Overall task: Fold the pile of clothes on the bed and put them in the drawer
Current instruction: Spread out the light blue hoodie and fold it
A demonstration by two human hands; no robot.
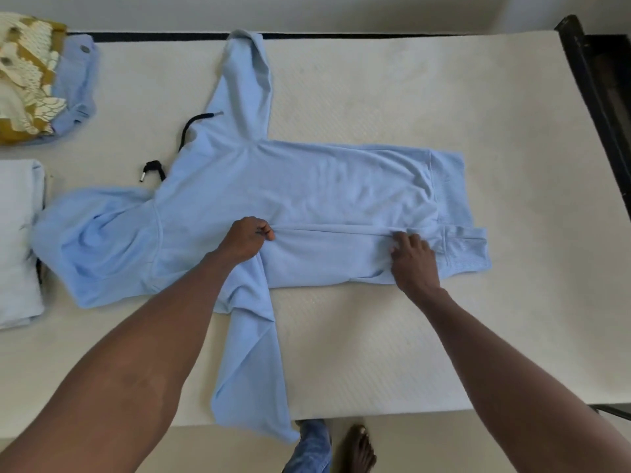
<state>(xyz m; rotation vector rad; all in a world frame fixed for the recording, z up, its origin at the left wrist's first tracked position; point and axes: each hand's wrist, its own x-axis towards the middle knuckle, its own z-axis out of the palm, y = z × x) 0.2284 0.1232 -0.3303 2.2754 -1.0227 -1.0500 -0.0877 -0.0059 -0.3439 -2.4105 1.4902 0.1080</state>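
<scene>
A light blue hoodie (307, 186) lies flat across the cream mattress (375, 97), hood to the left, hem to the right. Its near side is folded over toward the middle. My left hand (247, 237) pinches the folded edge near the shoulder. My right hand (411, 259) grips the same folded edge close to the ribbed hem. One sleeve points away toward the wall, the other hangs over the near edge of the bed. A black drawstring (153, 169) trails out by the hood.
A folded pale garment (17, 240) sits at the left edge. Behind it lies a heap with a yellow patterned cloth (24, 80) over a blue garment (76, 80). A dark bed frame (601, 97) runs along the right. My bare foot (358, 448) stands below the mattress edge.
</scene>
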